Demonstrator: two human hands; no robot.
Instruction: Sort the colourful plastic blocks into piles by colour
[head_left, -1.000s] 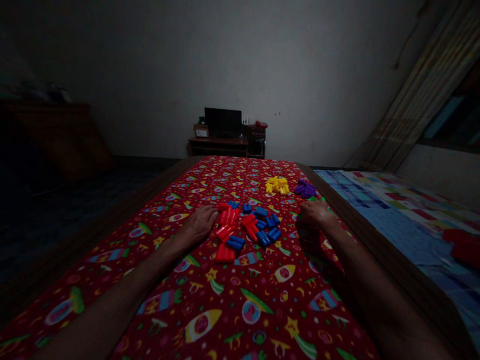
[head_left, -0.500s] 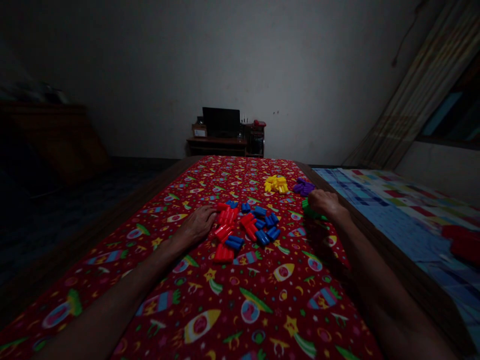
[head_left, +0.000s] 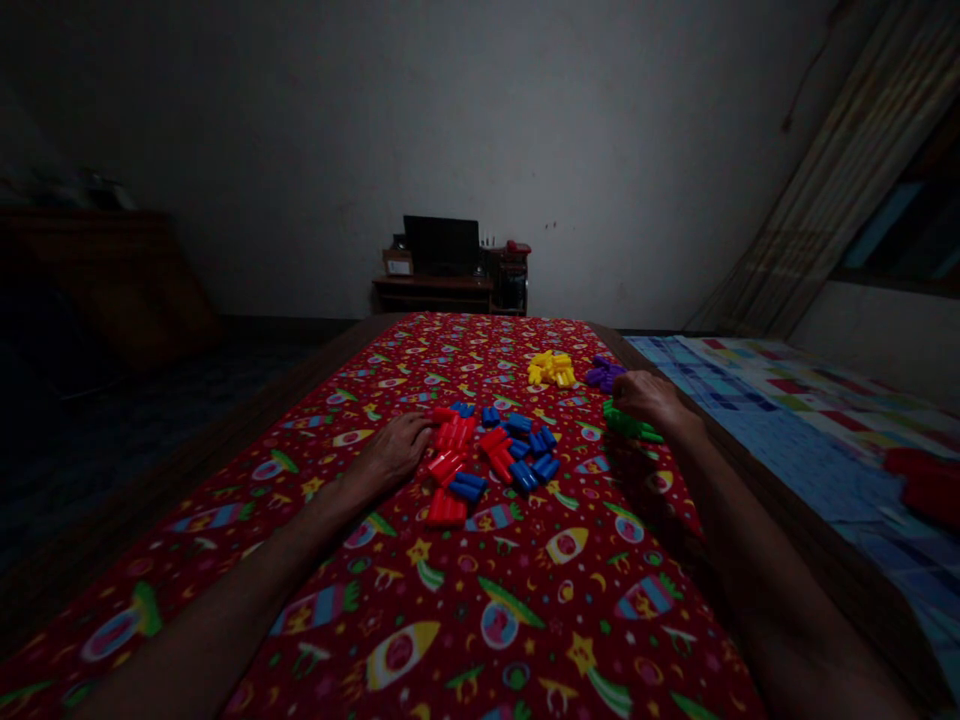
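My left hand (head_left: pixel 401 443) lies low on the red patterned cloth, fingers stretched out, its fingertips at the edge of the red plastic pieces (head_left: pixel 454 434). Mixed in with these and to their right are several blue plastic pieces (head_left: pixel 525 474). Over on the right, my right hand (head_left: pixel 646 396) is closed above the green plastic pieces (head_left: pixel 627 423), fingers curled down; whatever they hold is hidden. Just beyond it sits a heap of purple pieces (head_left: pixel 602 374). A pile of yellow pieces (head_left: pixel 552 369) lies to the left of the purple ones.
The cloth (head_left: pixel 495 570) covers a long surface with a brown border. Along the right runs a bed-like surface with a checked cover (head_left: pixel 757 440). A dark monitor (head_left: pixel 441 245) stands on a desk (head_left: pixel 433 290) by the far wall. At left is a wooden cabinet (head_left: pixel 112 270).
My right hand has shifted slightly away from me and left, uncovering more of the green pieces. My left hand has barely moved.
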